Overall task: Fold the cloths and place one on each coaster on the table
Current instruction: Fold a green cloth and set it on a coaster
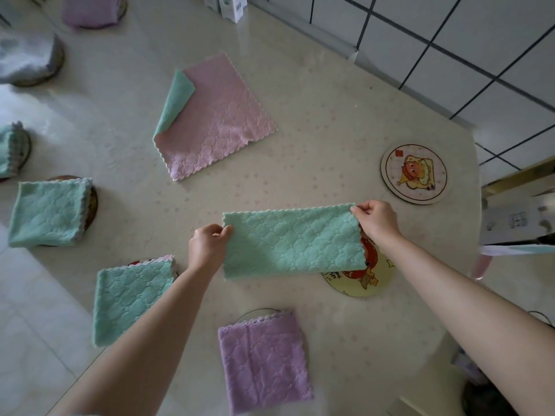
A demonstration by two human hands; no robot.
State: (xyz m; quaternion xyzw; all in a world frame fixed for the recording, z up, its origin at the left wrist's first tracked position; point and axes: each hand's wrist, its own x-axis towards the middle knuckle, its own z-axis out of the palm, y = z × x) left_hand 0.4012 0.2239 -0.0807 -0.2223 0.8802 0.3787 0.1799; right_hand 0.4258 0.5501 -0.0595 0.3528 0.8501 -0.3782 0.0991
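A green cloth (291, 243), folded once into a long strip, is held just above the table. My left hand (207, 246) pinches its left end and my right hand (377, 222) pinches its top right corner. Its right end hangs over a round cartoon coaster (359, 282), which is partly hidden. A second cartoon coaster (414, 174) lies bare at the right. An unfolded pink cloth (219, 121) with one green corner turned over lies flat at the centre back.
Folded cloths sit on coasters around the table: green ones (48, 211) (132, 298) at the left, a purple one (264, 358) in front, another purple (90, 10) and a grey one (27, 58) far left. A tiled wall (450, 40) rises at the right, boxes (228, 4) at the back.
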